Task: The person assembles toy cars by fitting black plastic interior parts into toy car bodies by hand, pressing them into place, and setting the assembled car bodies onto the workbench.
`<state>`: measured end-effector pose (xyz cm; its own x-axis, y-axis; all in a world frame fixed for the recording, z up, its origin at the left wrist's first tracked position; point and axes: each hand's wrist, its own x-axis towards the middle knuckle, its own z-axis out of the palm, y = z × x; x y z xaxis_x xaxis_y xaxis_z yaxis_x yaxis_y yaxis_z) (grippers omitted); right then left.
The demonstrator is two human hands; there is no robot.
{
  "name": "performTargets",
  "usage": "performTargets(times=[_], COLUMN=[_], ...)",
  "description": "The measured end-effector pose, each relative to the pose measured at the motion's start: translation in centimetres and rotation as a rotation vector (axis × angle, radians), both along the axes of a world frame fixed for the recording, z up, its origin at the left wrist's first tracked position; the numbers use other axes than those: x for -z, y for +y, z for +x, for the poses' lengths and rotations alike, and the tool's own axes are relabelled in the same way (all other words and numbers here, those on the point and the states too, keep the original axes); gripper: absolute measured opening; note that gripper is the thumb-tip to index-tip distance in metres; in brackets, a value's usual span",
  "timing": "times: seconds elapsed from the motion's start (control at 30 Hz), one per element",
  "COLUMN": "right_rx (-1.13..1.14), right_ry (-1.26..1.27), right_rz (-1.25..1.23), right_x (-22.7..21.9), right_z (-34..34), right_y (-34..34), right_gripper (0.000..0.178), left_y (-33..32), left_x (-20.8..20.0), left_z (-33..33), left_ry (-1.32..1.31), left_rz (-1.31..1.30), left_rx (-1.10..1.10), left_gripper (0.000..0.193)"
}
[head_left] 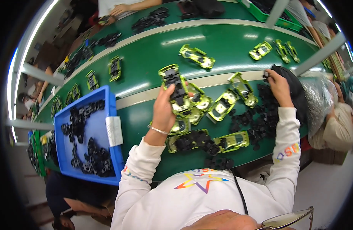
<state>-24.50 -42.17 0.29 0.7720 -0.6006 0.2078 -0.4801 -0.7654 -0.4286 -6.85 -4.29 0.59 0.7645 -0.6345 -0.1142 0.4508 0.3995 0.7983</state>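
My left hand (164, 109) grips a lime-green toy car (169, 72), its dark underside turned up, above the middle of the bench. My right hand (280, 88) is closed at the fingertips on a small black part (265, 75), whose exact kind is too small to tell. Beneath and beside the left hand, several green toy cars lie close together, among them one with pale windows (223, 105) and another tilted one (243, 91). Below my right hand spreads a heap of black plastic parts (257, 128). More black pieces (192, 141) lie nearer my body, beside a green car (233, 142).
A blue bin (114, 153) with black parts stands at the left. Past a pale rail, a green strip (146, 69) carries spaced-out cars, such as one at the centre (197, 56). A black bag (295, 90) sits beyond my right hand. Other people work around the bench.
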Motion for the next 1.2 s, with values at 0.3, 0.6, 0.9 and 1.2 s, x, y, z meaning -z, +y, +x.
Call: performTargets(times=[0.3,0.6,0.9,1.2], right_rx=[-0.587,-0.286,-0.376,-0.282], right_ry=[-0.241,-0.128,-0.012,-0.238], right_rz=[0.093,0.071,-0.13,0.542], right_x=[-6.5,-4.5,-0.9,-4.2], right_z=[4.4,-1.1,1.1,2.6], right_y=[12.5,9.7,9.4,13.3], right_gripper=[0.013,0.016,0.018,0.013], left_y=[-1.1,1.8,0.3,0.8], left_x=[-0.6,-0.1,0.2,0.3], left_z=[-1.3,0.4,-0.5,-0.2], left_ry=[0.062,0.014,-0.024,-0.001], left_rz=[-0.09,-0.007,0.042,0.03], left_rx=[0.051,-0.011,0.065,0.003], left_gripper=[0.03,0.033,0.036,0.036])
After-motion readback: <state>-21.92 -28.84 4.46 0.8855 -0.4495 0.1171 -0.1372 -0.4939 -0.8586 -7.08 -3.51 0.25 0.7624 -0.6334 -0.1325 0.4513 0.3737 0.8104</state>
